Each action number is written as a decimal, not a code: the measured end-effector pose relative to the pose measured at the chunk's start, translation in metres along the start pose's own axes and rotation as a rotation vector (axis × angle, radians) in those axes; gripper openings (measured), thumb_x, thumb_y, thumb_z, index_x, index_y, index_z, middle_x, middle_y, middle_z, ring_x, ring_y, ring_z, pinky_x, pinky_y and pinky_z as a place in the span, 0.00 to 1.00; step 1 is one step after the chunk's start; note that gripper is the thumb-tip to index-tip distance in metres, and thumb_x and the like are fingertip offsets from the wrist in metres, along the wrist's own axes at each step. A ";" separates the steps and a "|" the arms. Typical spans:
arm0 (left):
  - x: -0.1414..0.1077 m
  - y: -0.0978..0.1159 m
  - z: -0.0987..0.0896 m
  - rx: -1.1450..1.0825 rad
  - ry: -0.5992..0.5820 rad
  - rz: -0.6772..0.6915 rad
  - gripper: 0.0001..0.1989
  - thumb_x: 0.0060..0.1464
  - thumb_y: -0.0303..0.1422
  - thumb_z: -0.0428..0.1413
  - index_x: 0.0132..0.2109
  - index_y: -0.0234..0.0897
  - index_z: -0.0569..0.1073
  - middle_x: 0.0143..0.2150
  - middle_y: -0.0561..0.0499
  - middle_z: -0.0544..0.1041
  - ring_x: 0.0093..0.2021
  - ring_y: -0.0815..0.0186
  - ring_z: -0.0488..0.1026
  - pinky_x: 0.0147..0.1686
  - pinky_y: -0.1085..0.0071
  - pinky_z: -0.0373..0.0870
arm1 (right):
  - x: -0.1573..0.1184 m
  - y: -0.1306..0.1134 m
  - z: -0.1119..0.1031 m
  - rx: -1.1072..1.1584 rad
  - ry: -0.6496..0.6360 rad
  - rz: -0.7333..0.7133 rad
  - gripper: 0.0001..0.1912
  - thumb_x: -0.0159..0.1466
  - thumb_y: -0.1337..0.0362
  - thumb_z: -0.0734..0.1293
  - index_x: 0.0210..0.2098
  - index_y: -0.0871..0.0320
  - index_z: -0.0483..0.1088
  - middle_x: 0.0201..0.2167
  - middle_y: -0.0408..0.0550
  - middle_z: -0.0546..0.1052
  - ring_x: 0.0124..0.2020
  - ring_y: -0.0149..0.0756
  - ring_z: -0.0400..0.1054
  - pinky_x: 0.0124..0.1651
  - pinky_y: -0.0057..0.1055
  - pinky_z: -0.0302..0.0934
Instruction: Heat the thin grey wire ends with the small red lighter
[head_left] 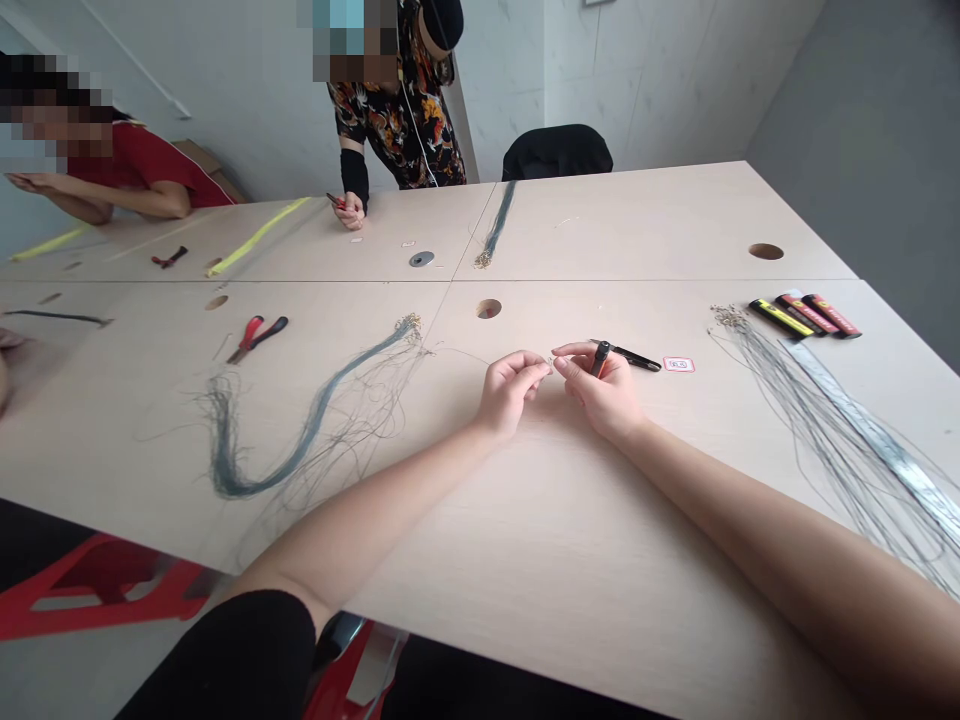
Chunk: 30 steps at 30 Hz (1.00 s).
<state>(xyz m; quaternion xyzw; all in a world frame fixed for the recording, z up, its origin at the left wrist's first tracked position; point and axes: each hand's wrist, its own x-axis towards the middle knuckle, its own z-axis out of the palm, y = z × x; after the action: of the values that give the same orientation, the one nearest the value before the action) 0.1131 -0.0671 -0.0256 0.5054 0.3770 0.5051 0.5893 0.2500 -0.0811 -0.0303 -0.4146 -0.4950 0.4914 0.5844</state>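
Observation:
My left hand point(510, 388) is closed in a pinch at the middle of the table. A thin line point(465, 355) runs to it from the left, and the tiny end at its fingertips is too small to make out. Fingertips almost meeting it, my right hand point(604, 392) is also closed. A slim black-and-orange tool point(601, 358) sticks up out of its grip; its working end is hidden. Just behind that hand lies a black pen-like tool point(636, 358), with a small red-bordered label point(679, 365) beside it.
Left of me lies a curved bundle of blue-grey lines point(319, 415) with small gold ends, near red-and-black pliers point(255, 338). More loose lines point(799, 400), a silvery strip point(877, 435) and three small tubes point(806, 315) are at right. Two co-workers sit or stand across the table point(637, 240).

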 end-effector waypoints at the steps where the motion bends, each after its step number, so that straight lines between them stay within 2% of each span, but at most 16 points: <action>1: 0.000 0.000 0.000 -0.005 0.000 -0.004 0.10 0.44 0.36 0.59 0.24 0.34 0.70 0.19 0.58 0.60 0.19 0.77 0.52 0.20 0.76 0.49 | 0.000 0.000 0.000 -0.012 -0.010 -0.008 0.18 0.54 0.50 0.71 0.34 0.58 0.74 0.14 0.36 0.57 0.17 0.24 0.50 0.22 0.27 0.44; 6: 0.000 0.001 0.001 -0.033 0.000 -0.011 0.10 0.44 0.36 0.58 0.24 0.34 0.69 0.18 0.58 0.58 0.19 0.77 0.51 0.19 0.76 0.48 | 0.000 0.001 -0.001 -0.063 -0.039 -0.037 0.16 0.55 0.52 0.71 0.33 0.59 0.75 0.15 0.37 0.59 0.19 0.25 0.51 0.22 0.28 0.44; 14: 0.000 0.002 0.001 -0.035 0.012 -0.017 0.09 0.43 0.35 0.58 0.23 0.34 0.69 0.18 0.58 0.58 0.19 0.77 0.51 0.19 0.76 0.47 | 0.000 0.001 0.000 -0.128 -0.007 -0.046 0.16 0.56 0.51 0.70 0.31 0.58 0.74 0.18 0.39 0.62 0.20 0.26 0.52 0.23 0.28 0.46; 22: 0.001 0.002 0.001 -0.042 0.027 -0.019 0.10 0.42 0.35 0.59 0.22 0.34 0.68 0.18 0.59 0.57 0.18 0.78 0.50 0.19 0.76 0.46 | 0.000 0.001 0.000 -0.104 0.010 -0.039 0.15 0.56 0.52 0.71 0.32 0.58 0.74 0.16 0.37 0.56 0.19 0.26 0.50 0.23 0.28 0.44; 30: 0.001 0.001 0.000 -0.018 0.015 -0.032 0.09 0.43 0.36 0.58 0.23 0.34 0.70 0.18 0.59 0.58 0.19 0.77 0.51 0.19 0.75 0.48 | -0.001 -0.003 0.001 -0.130 -0.007 -0.045 0.15 0.57 0.51 0.69 0.31 0.58 0.73 0.17 0.38 0.60 0.20 0.26 0.50 0.23 0.28 0.44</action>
<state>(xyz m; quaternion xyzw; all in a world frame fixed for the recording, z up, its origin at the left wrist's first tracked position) 0.1135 -0.0666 -0.0245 0.4901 0.3847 0.5030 0.5990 0.2494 -0.0824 -0.0278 -0.4388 -0.5370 0.4465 0.5654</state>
